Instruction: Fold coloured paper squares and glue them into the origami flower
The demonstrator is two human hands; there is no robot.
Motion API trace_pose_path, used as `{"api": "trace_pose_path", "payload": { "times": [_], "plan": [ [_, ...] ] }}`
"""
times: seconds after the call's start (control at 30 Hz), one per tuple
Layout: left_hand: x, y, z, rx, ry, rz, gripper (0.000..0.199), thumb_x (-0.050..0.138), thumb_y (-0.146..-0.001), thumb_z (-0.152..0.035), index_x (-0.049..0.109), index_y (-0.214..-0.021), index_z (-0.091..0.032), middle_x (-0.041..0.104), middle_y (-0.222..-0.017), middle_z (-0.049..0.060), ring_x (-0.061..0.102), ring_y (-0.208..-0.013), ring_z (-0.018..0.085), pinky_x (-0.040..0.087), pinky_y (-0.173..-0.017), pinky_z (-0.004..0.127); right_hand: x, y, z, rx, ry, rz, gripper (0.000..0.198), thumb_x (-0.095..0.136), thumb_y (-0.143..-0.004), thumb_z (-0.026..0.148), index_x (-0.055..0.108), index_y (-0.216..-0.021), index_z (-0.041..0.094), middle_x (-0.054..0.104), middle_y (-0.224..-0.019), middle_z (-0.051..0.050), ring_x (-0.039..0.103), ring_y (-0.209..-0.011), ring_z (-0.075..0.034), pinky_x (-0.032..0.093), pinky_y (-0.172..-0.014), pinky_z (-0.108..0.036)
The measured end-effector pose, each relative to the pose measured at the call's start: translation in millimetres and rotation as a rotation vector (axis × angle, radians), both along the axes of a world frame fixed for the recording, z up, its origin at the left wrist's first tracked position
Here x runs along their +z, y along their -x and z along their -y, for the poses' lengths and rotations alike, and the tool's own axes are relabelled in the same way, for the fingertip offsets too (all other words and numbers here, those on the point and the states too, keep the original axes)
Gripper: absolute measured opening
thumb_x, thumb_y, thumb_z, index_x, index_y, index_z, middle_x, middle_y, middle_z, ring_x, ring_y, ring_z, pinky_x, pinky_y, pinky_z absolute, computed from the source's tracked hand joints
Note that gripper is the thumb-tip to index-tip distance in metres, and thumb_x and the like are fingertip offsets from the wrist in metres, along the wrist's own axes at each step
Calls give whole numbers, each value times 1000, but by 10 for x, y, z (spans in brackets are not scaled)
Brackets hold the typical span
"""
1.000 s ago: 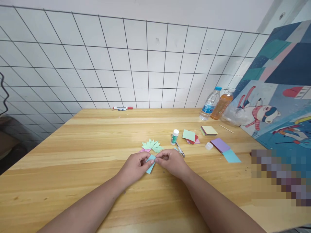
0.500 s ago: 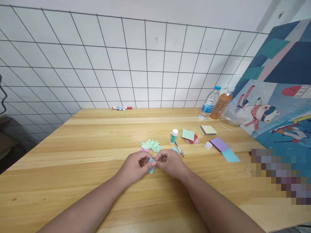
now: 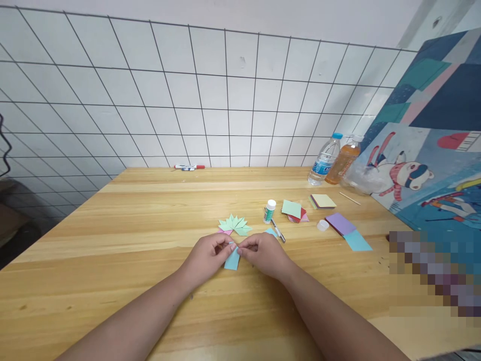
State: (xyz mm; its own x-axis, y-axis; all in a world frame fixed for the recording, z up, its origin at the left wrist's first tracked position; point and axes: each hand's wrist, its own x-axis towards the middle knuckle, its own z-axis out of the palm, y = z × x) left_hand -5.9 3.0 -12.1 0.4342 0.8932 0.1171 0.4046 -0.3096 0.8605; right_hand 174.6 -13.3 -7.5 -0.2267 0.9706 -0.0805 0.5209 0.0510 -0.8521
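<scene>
A small folded piece of blue paper (image 3: 232,259) is pinched between my two hands, just above the wooden table. My left hand (image 3: 209,252) grips its upper left side with thumb and fingers. On its upper right edge, the thumb and fingertips of my right hand (image 3: 263,252) press together. Beyond my hands lies a fan of folded light green paper (image 3: 235,224), with a bit of pink paper (image 3: 226,232) at its left. Another blue paper piece (image 3: 271,232) lies behind my right hand, partly hidden.
Right of the fan stand a glue stick (image 3: 269,211) and a pen (image 3: 278,231). Paper squares (image 3: 291,208), a yellow-topped stack (image 3: 323,201), purple paper (image 3: 340,222) and a clear cap (image 3: 322,225) lie farther right. Bottles (image 3: 321,163) stand by the wall; markers (image 3: 190,167) lie at the back.
The blue paper has turned between my fingers and now shows a larger, strip-like face below them. My hands have barely shifted; the other things lie as before.
</scene>
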Motion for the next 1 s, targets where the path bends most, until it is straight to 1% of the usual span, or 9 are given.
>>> {"api": "trace_pose_path", "payload": {
  "times": [0.2,0.3,0.43,0.57,0.67,0.83,1.0],
  "plan": [
    [3,-3,16,-7,16,30,22,53,-82,-36,61,-74,-17,57,-63,-1,49,-58,11,39,-54,20,-17,-1,-28,-34,29,-63,18,63,-70,38,67,-70,20,62,-62,1,49,-54,-9,34,-47,-18],
    [2,-3,24,6,5,-17,24,56,-80,-40,61,-73,-17,54,-61,-2,46,-56,11,37,-51,19,23,9,-7,-43,15,-48,21,63,-69,39,64,-65,19,57,-57,3,45,-51,-8,30,-44,-18],
    [-12,-1,21,2,6,-54,27,53,-82,-41,62,-72,-17,54,-61,-2,48,-56,12,37,-51,20,62,23,21,-48,-11,-16,18,63,-68,36,63,-63,18,55,-56,4,43,-49,-7,29,-43,-17],
    [-20,-3,6,13,37,-41,24,54,-81,-39,63,-73,-18,57,-63,-1,49,-57,12,38,-53,21,50,15,14,-25,-22,-19,13,62,-70,33,65,-70,20,58,-60,3,46,-52,-8,32,-46,-17],
    [-8,-7,-7,19,49,-18,21,56,-79,-37,64,-76,-17,59,-65,-1,51,-60,13,39,-55,21,23,-1,2,-9,-25,-18,15,62,-70,34,67,-76,21,62,-65,2,50,-55,-9,35,-47,-18],
    [9,-10,-15,11,77,35,17,57,-78,-33,64,-78,-17,62,-68,0,54,-63,14,41,-58,22,-36,-21,-16,-8,-7,-18,19,59,-74,37,70,-76,22,67,-69,0,56,-62,-12,38,-51,-19],
    [-23,-3,-24,5,122,83,16,59,-77,-33,65,-78,-18,65,-72,1,58,-67,15,44,-62,23,-62,-29,-27,10,0,-31,21,58,-75,37,72,-79,22,69,-73,0,60,-66,-14,39,-54,-20]
  ]
}}
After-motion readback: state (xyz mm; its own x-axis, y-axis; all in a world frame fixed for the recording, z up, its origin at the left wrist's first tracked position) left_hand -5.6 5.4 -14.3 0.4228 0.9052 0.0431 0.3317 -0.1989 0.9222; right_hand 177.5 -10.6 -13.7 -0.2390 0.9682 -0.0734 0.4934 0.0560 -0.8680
